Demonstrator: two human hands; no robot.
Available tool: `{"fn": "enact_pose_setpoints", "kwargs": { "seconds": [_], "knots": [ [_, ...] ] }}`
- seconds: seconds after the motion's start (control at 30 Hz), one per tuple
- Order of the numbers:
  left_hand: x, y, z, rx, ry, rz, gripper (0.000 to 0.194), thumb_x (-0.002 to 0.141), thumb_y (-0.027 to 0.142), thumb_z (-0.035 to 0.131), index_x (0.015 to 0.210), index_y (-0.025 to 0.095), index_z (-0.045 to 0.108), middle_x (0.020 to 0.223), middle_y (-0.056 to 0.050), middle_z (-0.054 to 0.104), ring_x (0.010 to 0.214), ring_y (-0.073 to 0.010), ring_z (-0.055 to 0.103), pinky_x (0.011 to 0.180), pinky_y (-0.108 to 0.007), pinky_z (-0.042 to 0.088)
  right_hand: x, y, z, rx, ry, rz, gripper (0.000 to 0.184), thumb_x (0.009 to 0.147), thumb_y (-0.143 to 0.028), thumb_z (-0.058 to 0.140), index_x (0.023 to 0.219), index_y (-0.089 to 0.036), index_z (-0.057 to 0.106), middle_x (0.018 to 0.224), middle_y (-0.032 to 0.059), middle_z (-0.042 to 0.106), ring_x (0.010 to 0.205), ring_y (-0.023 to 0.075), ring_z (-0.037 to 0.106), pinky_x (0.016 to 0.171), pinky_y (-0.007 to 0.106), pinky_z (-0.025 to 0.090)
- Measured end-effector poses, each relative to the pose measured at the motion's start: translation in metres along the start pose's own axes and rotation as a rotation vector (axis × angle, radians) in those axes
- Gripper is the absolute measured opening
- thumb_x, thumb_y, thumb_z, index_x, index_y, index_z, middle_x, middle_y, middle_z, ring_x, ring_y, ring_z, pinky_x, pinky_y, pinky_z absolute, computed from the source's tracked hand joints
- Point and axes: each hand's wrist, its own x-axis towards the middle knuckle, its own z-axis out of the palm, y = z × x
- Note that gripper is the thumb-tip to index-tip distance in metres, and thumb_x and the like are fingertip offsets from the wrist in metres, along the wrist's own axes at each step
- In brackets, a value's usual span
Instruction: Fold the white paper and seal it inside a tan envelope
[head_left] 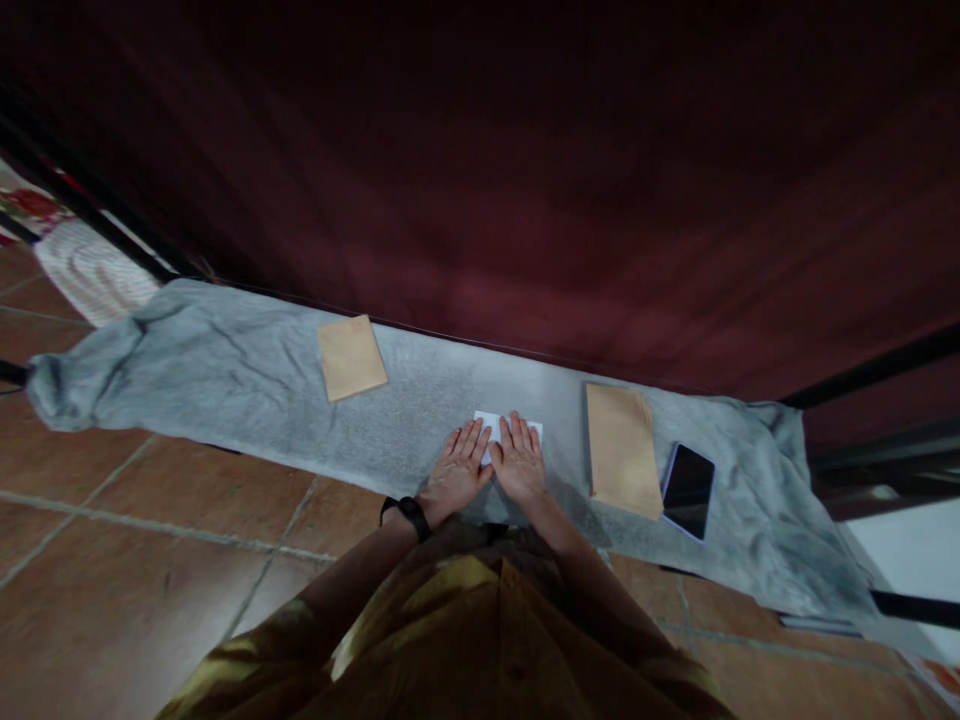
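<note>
A small sheet of white paper (489, 420) lies on the grey cloth (420, 440) right in front of me, mostly covered by my hands. My left hand (459, 468) rests flat on its left part, fingers stretched out. Flat on the right part lies my right hand (519, 465), its fingers slightly spread. The two thumbs come close together over the paper. Neither hand grips anything. To the right is a larger brown paper envelope or stack (622, 450), and to the left a smaller brown one (351, 358); I cannot tell which kind.
A phone (688, 490) with a dark screen lies beside the right brown paper. Behind the cloth-covered surface hangs a dark red curtain (480, 260). Black metal bars (885, 365) stand at both ends. Tiled floor (187, 560) shows below the near edge.
</note>
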Motion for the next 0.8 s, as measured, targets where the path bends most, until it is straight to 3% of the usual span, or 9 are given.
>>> {"fn": "enact_pose_setpoints", "kwargs": {
  "seconds": [0.33,0.5,0.57,0.67,0.73,0.8],
  "knots": [
    [-0.026,-0.044,-0.020,-0.069,-0.093,0.170,0.063,0.109,0.047,0.038,0.161,0.014,0.040,0.166,-0.015,0.042,0.156,-0.0249,0.036,0.129,-0.046,0.025,-0.003,0.003,0.008,-0.006,0.045,-0.028,0.058,0.109,-0.036,0.043,0.160,-0.009,0.041,0.170,0.0184,0.028,0.158,0.0324,0.030,0.129,0.051,0.019],
    [-0.027,-0.078,-0.035,-0.152,-0.132,0.180,0.047,0.109,0.044,0.038,0.149,0.028,0.057,0.164,-0.004,0.047,0.155,-0.0220,0.037,0.130,-0.047,0.025,-0.003,0.003,0.007,-0.009,0.047,-0.023,0.057,0.110,-0.037,0.040,0.161,-0.010,0.041,0.170,0.0172,0.028,0.158,0.0316,0.030,0.129,0.051,0.018],
    [-0.024,-0.101,-0.042,-0.161,-0.031,0.003,0.046,0.108,0.045,0.041,0.143,0.025,0.062,0.164,-0.007,0.047,0.156,-0.0259,0.035,0.130,-0.051,0.022,-0.003,0.003,0.007,-0.009,0.039,-0.017,0.057,0.110,-0.037,0.040,0.161,-0.011,0.041,0.170,0.0171,0.029,0.158,0.0314,0.030,0.129,0.051,0.018],
    [-0.019,-0.145,-0.057,-0.145,0.251,-0.525,0.049,0.106,0.040,0.045,0.145,0.013,0.057,0.168,-0.018,0.038,0.159,-0.0322,0.028,0.128,-0.051,0.027,-0.003,0.003,0.006,-0.009,0.029,-0.009,0.057,0.109,-0.036,0.041,0.161,-0.011,0.041,0.170,0.0173,0.029,0.158,0.0304,0.030,0.129,0.051,0.017],
    [-0.017,-0.175,-0.069,-0.125,0.342,-0.878,0.053,0.105,0.039,0.051,0.148,0.008,0.050,0.170,-0.022,0.030,0.158,-0.0368,0.026,0.125,-0.053,0.029,-0.002,0.002,0.006,-0.012,0.030,-0.009,0.057,0.109,-0.036,0.042,0.161,-0.011,0.041,0.170,0.0176,0.030,0.158,0.0302,0.030,0.129,0.050,0.017],
    [-0.013,-0.200,-0.081,-0.128,0.352,-1.006,0.050,0.104,0.034,0.051,0.139,-0.001,0.051,0.159,-0.030,0.042,0.148,-0.0447,0.039,0.119,-0.061,0.034,-0.003,0.002,0.006,-0.019,0.039,-0.012,0.057,0.109,-0.035,0.044,0.160,-0.010,0.043,0.169,0.0181,0.031,0.157,0.0309,0.031,0.129,0.051,0.018]
  ]
}}
